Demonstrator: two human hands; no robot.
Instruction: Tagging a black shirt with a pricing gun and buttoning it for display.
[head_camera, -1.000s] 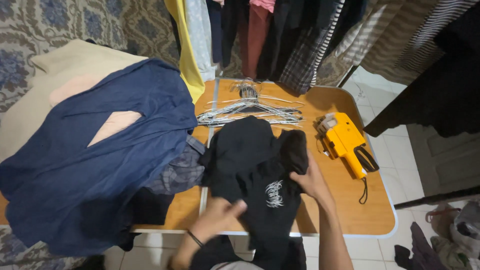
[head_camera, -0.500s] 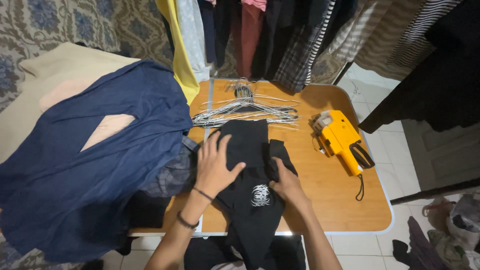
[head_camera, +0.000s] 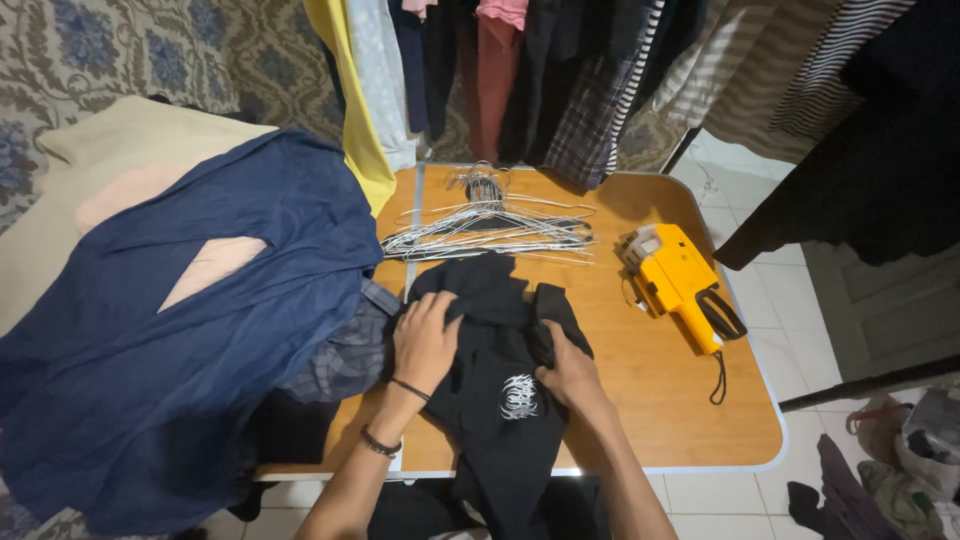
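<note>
A black garment (head_camera: 497, 345) with a white print lies on the wooden table (head_camera: 660, 380), its lower end hanging over the near edge. My left hand (head_camera: 425, 340) rests flat on the garment's left side, fingers spread toward its upper edge. My right hand (head_camera: 570, 372) presses on the garment's right side, fingers curled around a folded flap of the black cloth. Both wrists come in from the bottom of the view; the left one carries two dark bands.
A heap of wire hangers (head_camera: 490, 230) lies at the table's far side. A yellow price-label gun (head_camera: 678, 285) sits at the right. A big navy garment (head_camera: 190, 330) covers the left, over a plaid cloth (head_camera: 345, 355). Hung clothes (head_camera: 540, 70) line the back.
My left hand came up from the table's near edge onto the garment's left side. My right hand shifted down and inward on the right side. The garment now lies narrower.
</note>
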